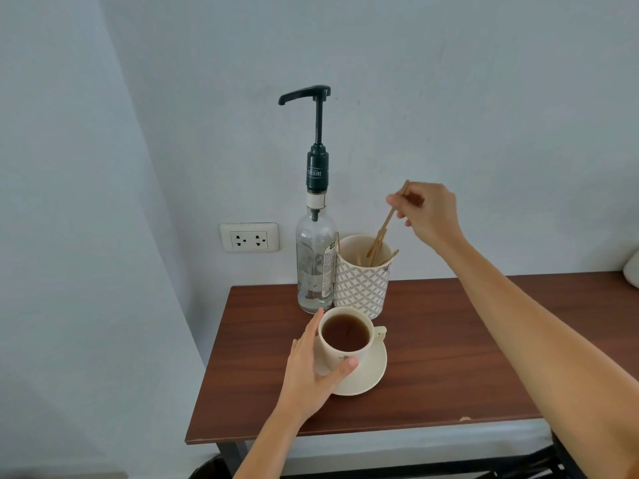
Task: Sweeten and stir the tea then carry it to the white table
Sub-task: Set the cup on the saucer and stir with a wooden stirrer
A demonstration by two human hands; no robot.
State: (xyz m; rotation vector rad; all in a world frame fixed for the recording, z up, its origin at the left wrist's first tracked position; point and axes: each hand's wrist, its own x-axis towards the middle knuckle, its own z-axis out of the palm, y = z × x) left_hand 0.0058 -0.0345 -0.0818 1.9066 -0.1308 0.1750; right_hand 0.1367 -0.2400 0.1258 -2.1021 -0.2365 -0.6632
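Observation:
A cream cup of dark tea [345, 335] stands on a cream saucer [371, 373] on the brown table [449, 357]. My left hand [311, 368] wraps around the cup's left side, thumb on its front. Behind the cup stands a clear syrup bottle [315, 261] with a dark pump head [306, 93]. To its right a patterned holder [361, 281] contains several wooden stir sticks. Above the holder my right hand [428, 212] pinches one wooden stir stick [383, 226], whose lower end is still inside the holder.
The table stands against a pale wall with a double power socket [249, 237] to the left of the bottle. A white soft object [632, 267] shows at the right edge. Dark table legs [230, 454] run below the front edge.

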